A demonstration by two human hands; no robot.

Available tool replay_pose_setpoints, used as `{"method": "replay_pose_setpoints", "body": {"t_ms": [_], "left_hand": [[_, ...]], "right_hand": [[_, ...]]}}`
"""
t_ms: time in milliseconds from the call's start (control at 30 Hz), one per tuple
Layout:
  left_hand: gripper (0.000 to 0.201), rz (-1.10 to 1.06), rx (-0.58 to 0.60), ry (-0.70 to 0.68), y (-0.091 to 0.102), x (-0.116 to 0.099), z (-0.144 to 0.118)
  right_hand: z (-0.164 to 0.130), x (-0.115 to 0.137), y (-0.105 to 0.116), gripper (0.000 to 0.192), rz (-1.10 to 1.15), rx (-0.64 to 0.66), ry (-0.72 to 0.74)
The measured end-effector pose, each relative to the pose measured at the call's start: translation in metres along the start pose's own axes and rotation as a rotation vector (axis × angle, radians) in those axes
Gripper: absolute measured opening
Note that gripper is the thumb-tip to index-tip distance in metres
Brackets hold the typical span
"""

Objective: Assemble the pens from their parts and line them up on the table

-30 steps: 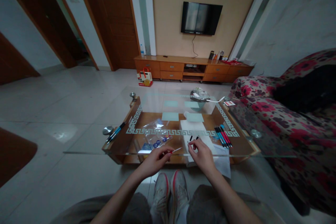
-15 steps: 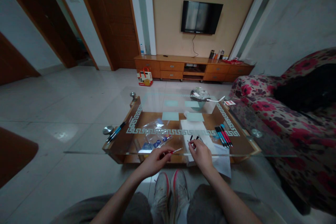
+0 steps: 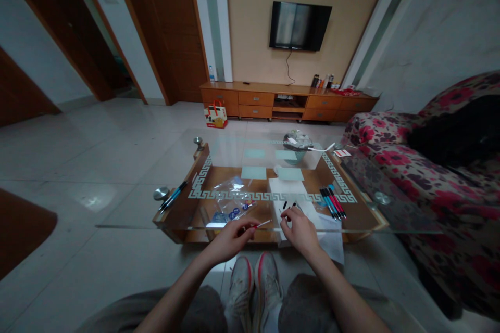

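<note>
The left hand [image 3: 230,239] is pinched shut on a thin pen refill [image 3: 261,224] with a red end, its pale tip pointing toward three o'clock, just above the near edge of the glass worktop [image 3: 128,221]. The right hand [image 3: 300,229] sits just beside it at three o'clock, fingers drawn together over the white paper [image 3: 289,190]; it seems to nip a small dark pen part [image 3: 288,212], though the piece is too tiny to be sure. Two more short black pieces [image 3: 289,205] lie on the paper at twelve o'clock from that hand. A row of assembled pens [image 3: 332,202] rests at two o'clock from the right hand, a clear plastic bag [image 3: 232,200] at twelve o'clock from the left, and a loose pair of pens [image 3: 172,196] far off at ten o'clock. Judging by this, the step in hand is fitting a pen together, refill and small part held ready but apart. The next move calls for lining the refill tip up with the small part and bringing the two hands together steadily
</note>
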State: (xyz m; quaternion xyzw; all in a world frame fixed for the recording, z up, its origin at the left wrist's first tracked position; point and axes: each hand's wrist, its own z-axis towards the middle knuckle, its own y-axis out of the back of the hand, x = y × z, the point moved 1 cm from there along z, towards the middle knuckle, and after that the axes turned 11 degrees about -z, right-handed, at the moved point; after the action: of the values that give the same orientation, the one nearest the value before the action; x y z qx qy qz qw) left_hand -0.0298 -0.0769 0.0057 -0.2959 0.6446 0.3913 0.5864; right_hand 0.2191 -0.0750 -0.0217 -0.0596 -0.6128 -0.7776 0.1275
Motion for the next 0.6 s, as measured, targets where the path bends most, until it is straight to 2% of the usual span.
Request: {"method": "replay_pose_setpoints", "body": {"t_ms": [600], "left_hand": [[0.033,-0.008,0.006,-0.006,0.0008,-0.0007,0.0001]], "right_hand": [[-0.0001,0.0016,-0.0005,0.028,-0.079,0.055,-0.016]]}}
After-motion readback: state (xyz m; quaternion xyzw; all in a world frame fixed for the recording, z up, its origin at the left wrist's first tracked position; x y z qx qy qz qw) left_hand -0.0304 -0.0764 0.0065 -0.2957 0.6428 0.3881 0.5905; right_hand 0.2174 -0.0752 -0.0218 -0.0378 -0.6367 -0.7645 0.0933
